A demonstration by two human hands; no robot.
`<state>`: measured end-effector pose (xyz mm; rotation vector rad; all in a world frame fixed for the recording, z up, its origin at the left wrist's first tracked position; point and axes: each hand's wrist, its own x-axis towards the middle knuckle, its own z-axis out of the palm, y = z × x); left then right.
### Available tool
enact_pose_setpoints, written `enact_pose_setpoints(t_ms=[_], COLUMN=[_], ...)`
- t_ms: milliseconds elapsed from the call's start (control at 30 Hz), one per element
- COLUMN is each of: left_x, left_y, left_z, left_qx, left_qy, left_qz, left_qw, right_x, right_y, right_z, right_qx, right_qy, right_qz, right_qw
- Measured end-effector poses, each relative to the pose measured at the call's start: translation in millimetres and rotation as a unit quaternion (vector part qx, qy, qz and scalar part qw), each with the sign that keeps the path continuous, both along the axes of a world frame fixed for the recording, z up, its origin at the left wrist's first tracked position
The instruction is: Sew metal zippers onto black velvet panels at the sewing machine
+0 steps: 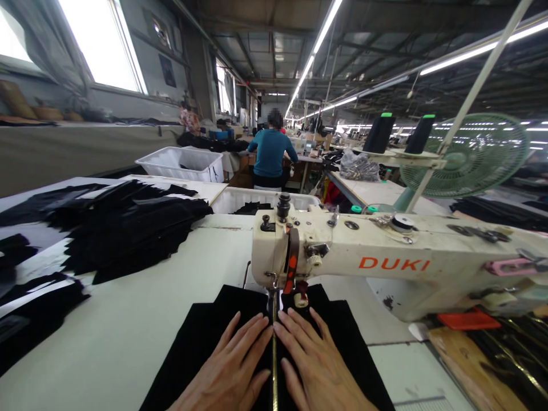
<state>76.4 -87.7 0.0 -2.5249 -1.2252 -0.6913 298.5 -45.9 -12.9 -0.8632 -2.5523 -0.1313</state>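
Note:
Black fabric lies flat on the white sewing table, its far edge under the head of a sewing machine. Down its middle runs a thin gold zipper, in line with the needle area. My left hand rests flat on the fabric left of the zipper, fingers stretched toward the presser foot. On the other side, my right hand presses flat too, fingers spread a little. Both sets of fingertips are close to the zipper, just short of the presser foot. The needle itself is hard to make out.
Stacks of black cut pieces lie at the left. Behind the machine stand white bins. A person in a blue top sits farther back. Thread cones and a green fan stand right. A red object lies beneath the arm.

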Motion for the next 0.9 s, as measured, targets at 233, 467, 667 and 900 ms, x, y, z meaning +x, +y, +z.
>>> enact_pose_setpoints(t_ms=[233, 467, 667, 900], left_x=[3, 2, -2, -4], left_y=[9, 3, 10, 15], left_z=[-5.4, -7.3, -16.9, -23.1], left_qx=[0.002, 0.005, 0.029, 0.041], left_qy=[0.053, 0.039, 0.058, 0.099], left_qz=[0.013, 0.009, 0.0, 0.0], left_qw=[0.999, 0.999, 0.998, 0.994], right_x=[-1, 4, 3, 4], right_y=[10, 6, 11, 16], right_z=[10.2, 5.8, -3.4, -8.7], right_qx=[-0.071, -0.005, 0.023, 0.059], right_qy=[-0.027, 0.029, 0.039, 0.035], right_qz=[-0.01, 0.007, 0.008, 0.019], right_qw=[0.997, 1.0, 0.999, 0.997])
